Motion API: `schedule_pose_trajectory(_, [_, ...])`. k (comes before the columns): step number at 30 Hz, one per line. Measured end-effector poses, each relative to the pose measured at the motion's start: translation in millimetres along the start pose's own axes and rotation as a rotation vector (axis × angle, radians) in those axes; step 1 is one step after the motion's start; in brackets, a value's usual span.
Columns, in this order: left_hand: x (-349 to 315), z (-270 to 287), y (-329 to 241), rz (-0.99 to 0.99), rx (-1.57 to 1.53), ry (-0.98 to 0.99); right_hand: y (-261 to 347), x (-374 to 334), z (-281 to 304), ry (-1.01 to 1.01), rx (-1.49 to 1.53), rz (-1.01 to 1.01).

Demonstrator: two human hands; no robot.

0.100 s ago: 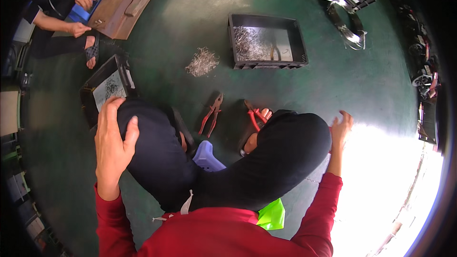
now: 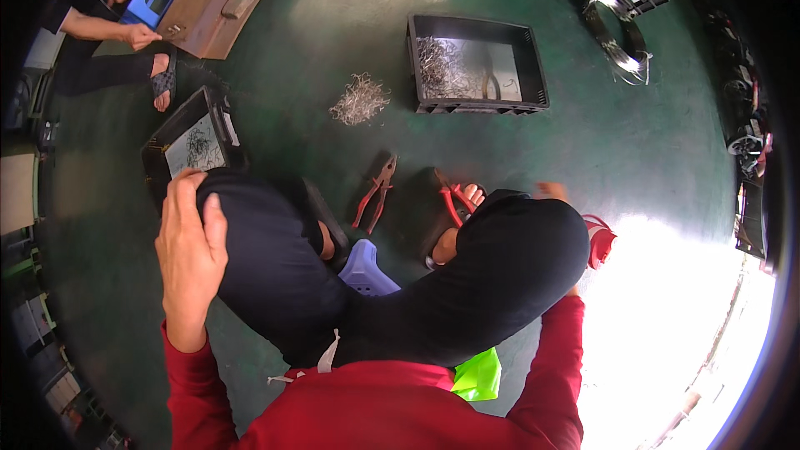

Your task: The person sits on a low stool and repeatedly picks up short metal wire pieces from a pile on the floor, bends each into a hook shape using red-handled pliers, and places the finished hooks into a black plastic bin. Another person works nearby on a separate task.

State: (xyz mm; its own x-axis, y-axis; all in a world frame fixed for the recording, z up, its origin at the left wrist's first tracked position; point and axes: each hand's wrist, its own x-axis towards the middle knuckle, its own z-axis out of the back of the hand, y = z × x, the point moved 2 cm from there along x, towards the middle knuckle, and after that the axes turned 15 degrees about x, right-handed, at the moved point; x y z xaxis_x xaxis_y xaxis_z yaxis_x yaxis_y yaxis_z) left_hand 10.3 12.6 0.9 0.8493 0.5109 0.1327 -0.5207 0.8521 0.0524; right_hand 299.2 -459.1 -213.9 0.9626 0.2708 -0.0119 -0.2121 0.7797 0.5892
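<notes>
Judging remotely, I'd grasp the sides of the stiff-looking red object [image 2: 602, 247]; left hand [image 2: 188, 254] spread, empty; right hand [image 2: 552, 192]: grip unclear.

Left hand [image 2: 192, 250] on knee [image 2: 250, 208], 2 red-handled pliers [image 2: 383, 182], green floor [image 2: 333, 33]

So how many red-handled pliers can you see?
2. One pair of pliers lies just beyond the purple plastic piece; the other pair is to its right, close by the right foot. Others could be hidden behind the legs.
</notes>
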Motion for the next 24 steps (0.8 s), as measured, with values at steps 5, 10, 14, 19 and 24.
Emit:
schedule_pose_trajectory(5, [27.1, 1.8, 22.4, 0.022, 0.245, 0.208, 6.7, -16.8, -46.6, 0.111, 0.089, -0.135])
schedule_pose_trajectory(10, [64.7, -38.8, 34.2, -0.341, 0.342, 0.478, 12.2, -9.3, -85.1, 0.262, 0.286, -0.371])
schedule_pose_trajectory(14, [88.4, -152.8, 11.2, -0.770, 0.176, 0.831, 22.4, 3.8, -105.2, 0.370, 0.485, -0.538])
schedule_pose_trajectory(19, [146.2, -292.9, -17.9, -0.016, -0.044, 0.126, 37.1, 16.2, -109.9, 0.497, 0.777, -0.741])
schedule_pose_trajectory(24, [91.7, -390.6, -90.1, 0.094, -0.179, 0.350, 52.0, 33.0, -62.9, 0.689, 1.097, -0.771])
